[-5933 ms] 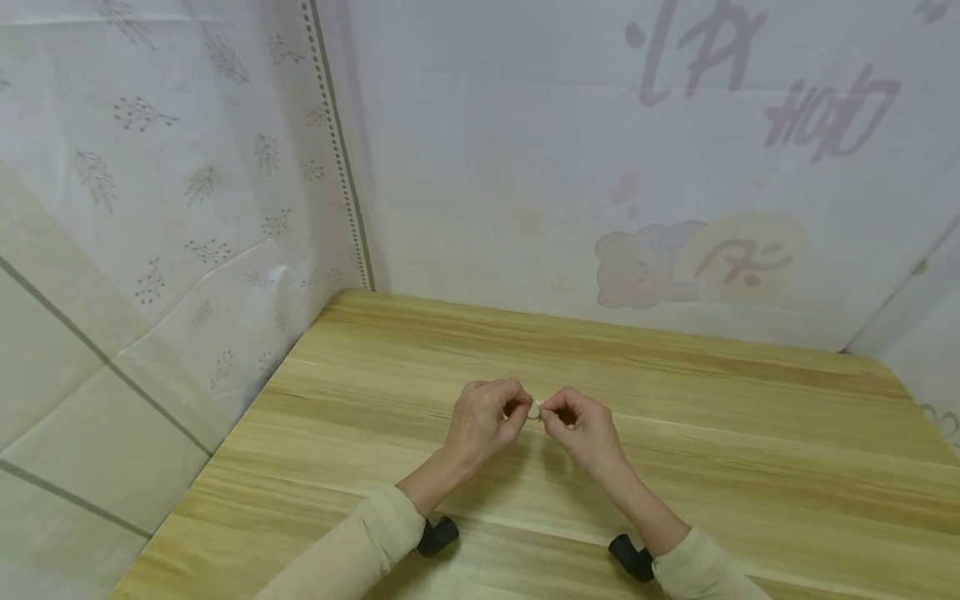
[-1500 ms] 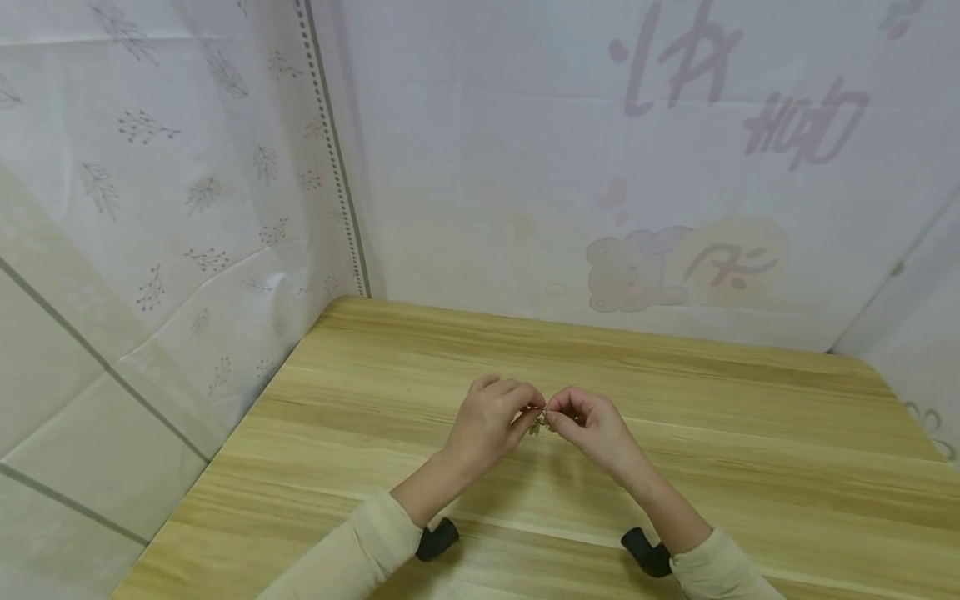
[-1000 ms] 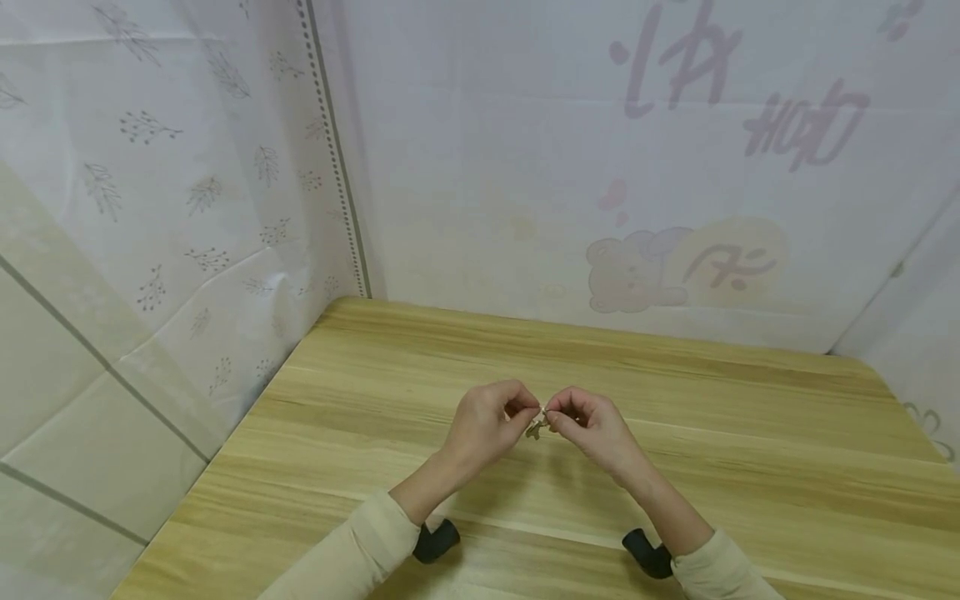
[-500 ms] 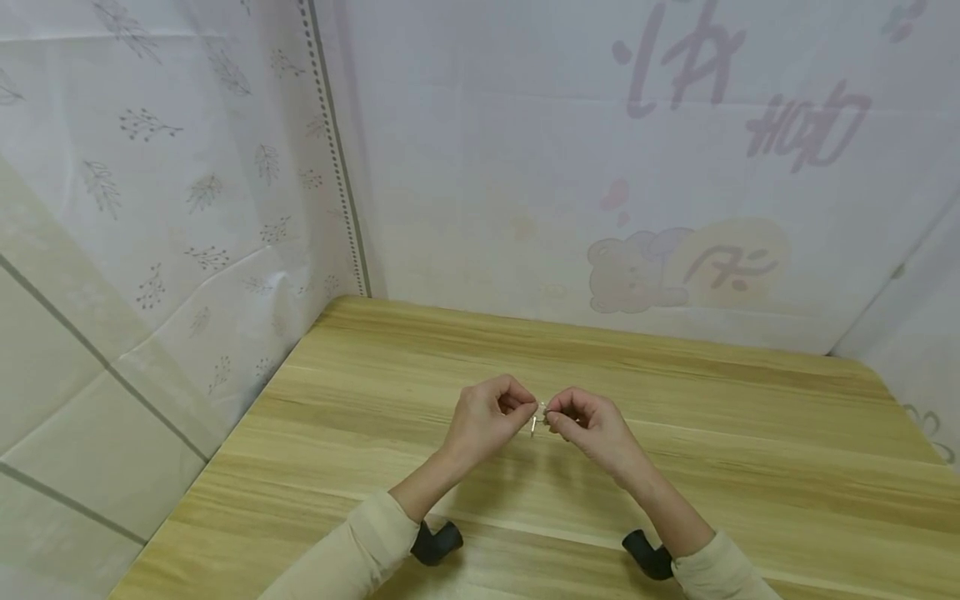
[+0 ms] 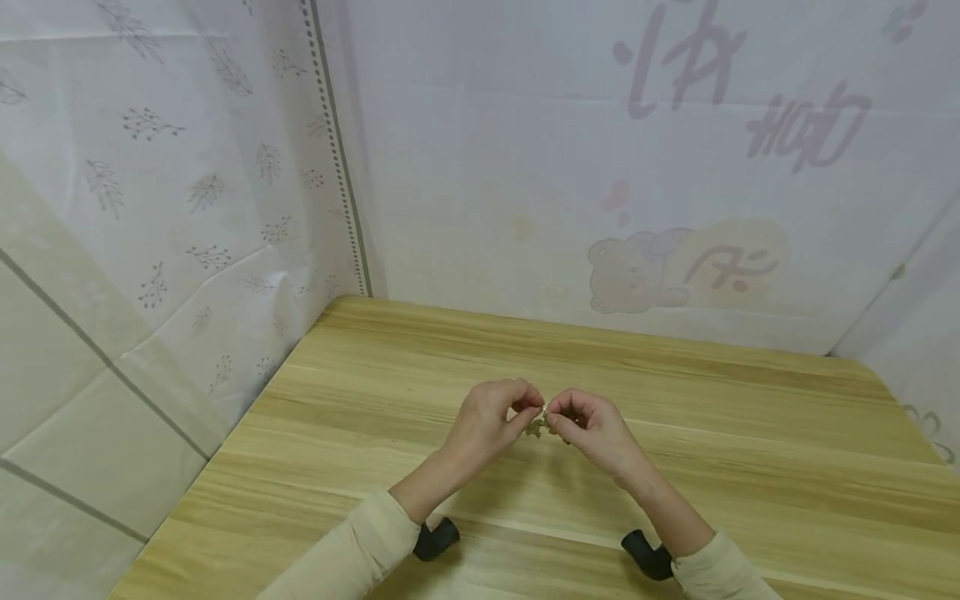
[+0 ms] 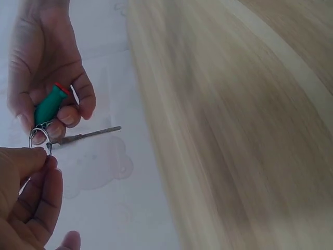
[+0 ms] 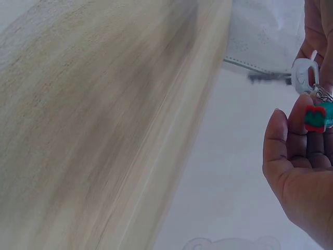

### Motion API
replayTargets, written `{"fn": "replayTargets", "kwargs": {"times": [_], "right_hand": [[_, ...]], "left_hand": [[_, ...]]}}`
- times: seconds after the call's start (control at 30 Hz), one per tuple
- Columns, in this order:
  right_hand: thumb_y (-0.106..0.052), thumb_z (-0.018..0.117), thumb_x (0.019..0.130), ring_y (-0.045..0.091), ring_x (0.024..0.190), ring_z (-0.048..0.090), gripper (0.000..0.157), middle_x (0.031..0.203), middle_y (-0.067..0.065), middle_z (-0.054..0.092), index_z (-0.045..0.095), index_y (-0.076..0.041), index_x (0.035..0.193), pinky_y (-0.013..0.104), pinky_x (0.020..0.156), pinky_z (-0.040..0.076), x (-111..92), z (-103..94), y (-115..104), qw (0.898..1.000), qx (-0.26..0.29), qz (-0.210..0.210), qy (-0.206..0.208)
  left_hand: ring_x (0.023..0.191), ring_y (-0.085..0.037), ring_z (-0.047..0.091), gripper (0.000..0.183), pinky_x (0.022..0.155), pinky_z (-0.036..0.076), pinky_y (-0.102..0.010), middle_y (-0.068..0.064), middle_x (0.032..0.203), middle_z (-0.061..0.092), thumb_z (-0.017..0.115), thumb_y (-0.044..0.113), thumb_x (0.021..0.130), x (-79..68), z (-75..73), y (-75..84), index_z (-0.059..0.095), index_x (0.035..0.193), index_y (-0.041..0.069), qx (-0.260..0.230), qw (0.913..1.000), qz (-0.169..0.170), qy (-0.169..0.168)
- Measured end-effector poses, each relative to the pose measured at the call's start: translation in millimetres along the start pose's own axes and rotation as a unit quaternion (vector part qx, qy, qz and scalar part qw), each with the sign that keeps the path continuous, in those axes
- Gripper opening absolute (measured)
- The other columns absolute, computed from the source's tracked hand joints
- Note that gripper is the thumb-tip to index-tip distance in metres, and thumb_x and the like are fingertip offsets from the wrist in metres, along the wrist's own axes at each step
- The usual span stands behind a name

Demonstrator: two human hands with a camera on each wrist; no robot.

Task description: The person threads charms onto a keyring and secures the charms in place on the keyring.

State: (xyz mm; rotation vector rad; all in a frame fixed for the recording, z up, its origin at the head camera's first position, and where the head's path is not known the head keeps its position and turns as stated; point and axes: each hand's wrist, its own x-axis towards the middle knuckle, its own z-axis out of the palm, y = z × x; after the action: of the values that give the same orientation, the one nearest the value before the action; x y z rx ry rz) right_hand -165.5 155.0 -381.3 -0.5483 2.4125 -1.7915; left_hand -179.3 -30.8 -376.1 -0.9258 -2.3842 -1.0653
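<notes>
My left hand (image 5: pixel 491 421) pinches a metal key ring (image 6: pixel 48 136) between thumb and fingertips. A key (image 6: pixel 86 136) hangs from the ring with its blade pointing away from the hands; its pale head (image 7: pixel 303 78) shows in the right wrist view. Close beside it, my right hand (image 5: pixel 592 429) holds a green charm with a red end (image 6: pixel 49 107) in its curled fingers. A short chain (image 6: pixel 42 125) joins charm and ring. Both hands meet just above the table, their fingertips almost touching. In the head view the fingers hide the charm and much of the ring.
A wood-grain table (image 5: pixel 420 358) lies under both hands. Black curved pieces sit by each wrist, a left one (image 5: pixel 437 540) and a right one (image 5: pixel 647 556). Printed white cloth (image 5: pixel 480 167) hangs behind the table and along its left side.
Since the first frame, the hands have come closer together and the key now dangles below the fingertips. Over the last second the key has swung edge-on, then broadside again, as the left fingers shifted slightly.
</notes>
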Motion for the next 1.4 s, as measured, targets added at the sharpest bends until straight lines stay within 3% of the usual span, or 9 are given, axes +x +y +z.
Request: {"fn": "replayTargets", "kwargs": {"times": [0.1, 0.23, 0.47, 0.77, 0.93, 1.1, 1.4], "right_hand": [[-0.006, 0.057, 0.092, 0.006, 0.066, 0.049, 0.008, 0.08, 0.006, 0.057, 0.061, 0.001, 0.093, 0.02, 0.056, 0.041, -1.0, -0.9, -0.2, 1.0, 0.0, 0.0, 0.001], [-0.007, 0.057, 0.093, 0.007, 0.068, 0.051, 0.009, 0.082, 0.008, 0.058, 0.061, 0.001, 0.093, 0.021, 0.058, 0.042, -1.6, -1.6, 0.7, 1.0, 0.001, 0.0, 0.001], [-0.008, 0.056, 0.093, 0.009, 0.07, 0.052, 0.01, 0.084, 0.009, 0.058, 0.061, 0.001, 0.095, 0.023, 0.06, 0.044, -2.7, -2.7, 0.7, 1.0, 0.006, -0.003, -0.002], [-0.008, 0.057, 0.093, 0.011, 0.073, 0.055, 0.01, 0.088, 0.016, 0.059, 0.06, 0.002, 0.096, 0.023, 0.061, 0.046, -4.1, -3.3, 1.5, 1.0, 0.004, 0.0, -0.005], [-0.007, 0.057, 0.092, 0.013, 0.072, 0.054, 0.01, 0.086, 0.014, 0.058, 0.059, 0.002, 0.095, 0.022, 0.06, 0.045, -4.3, -2.9, 1.2, 1.0, 0.008, 0.002, -0.002], [-0.006, 0.057, 0.092, 0.008, 0.069, 0.052, 0.008, 0.083, 0.007, 0.057, 0.06, 0.002, 0.093, 0.024, 0.059, 0.045, -5.1, -2.6, -0.1, 1.0, 0.008, 0.001, 0.0], [-0.005, 0.057, 0.092, 0.007, 0.067, 0.05, 0.007, 0.081, 0.006, 0.057, 0.059, 0.002, 0.092, 0.021, 0.058, 0.042, -5.9, -2.8, -2.4, 1.0, 0.005, 0.001, 0.002]], "left_hand": [[0.066, -0.006, 0.061, 0.004, 0.058, 0.05, -0.019, 0.003, 0.077, 0.07, 0.071, 0.008, 0.083, -0.3, -0.7, 0.4, 0.068, 0.082, 0.009, -0.001, 1.0, -0.007, -0.001], [0.063, -0.005, 0.061, 0.004, 0.056, 0.046, -0.014, 0.003, 0.074, 0.069, 0.071, 0.008, 0.083, -1.4, -1.6, 2.1, 0.068, 0.081, 0.009, -0.029, 0.9986, -0.043, -0.003], [0.063, -0.007, 0.063, 0.004, 0.056, 0.048, -0.017, 0.002, 0.073, 0.07, 0.072, 0.006, 0.082, -2.4, -1.7, 4.6, 0.068, 0.08, 0.008, -0.087, 0.9922, -0.089, 0.002], [0.063, -0.008, 0.062, 0.004, 0.055, 0.049, -0.018, -0.001, 0.074, 0.07, 0.07, 0.008, 0.084, -1.8, -1.6, 4.0, 0.068, 0.081, 0.009, -0.115, 0.984, -0.136, -0.002], [0.063, -0.006, 0.061, 0.003, 0.055, 0.048, -0.018, 0.0, 0.073, 0.069, 0.069, 0.009, 0.084, -1.2, -1.9, 4.8, 0.068, 0.081, 0.008, -0.111, 0.9833, -0.144, -0.008], [0.068, -0.007, 0.063, 0.003, 0.06, 0.049, -0.018, 0.002, 0.076, 0.069, 0.068, 0.009, 0.085, -1.2, -1.3, 5.6, 0.066, 0.086, 0.007, -0.098, 0.9876, -0.121, -0.02], [0.072, -0.007, 0.063, 0.009, 0.062, 0.051, -0.023, 0.003, 0.079, 0.069, 0.071, 0.005, 0.082, 0.0, 1.6, 5.6, 0.067, 0.087, 0.011, -0.011, 0.9998, -0.015, -0.001]]}}
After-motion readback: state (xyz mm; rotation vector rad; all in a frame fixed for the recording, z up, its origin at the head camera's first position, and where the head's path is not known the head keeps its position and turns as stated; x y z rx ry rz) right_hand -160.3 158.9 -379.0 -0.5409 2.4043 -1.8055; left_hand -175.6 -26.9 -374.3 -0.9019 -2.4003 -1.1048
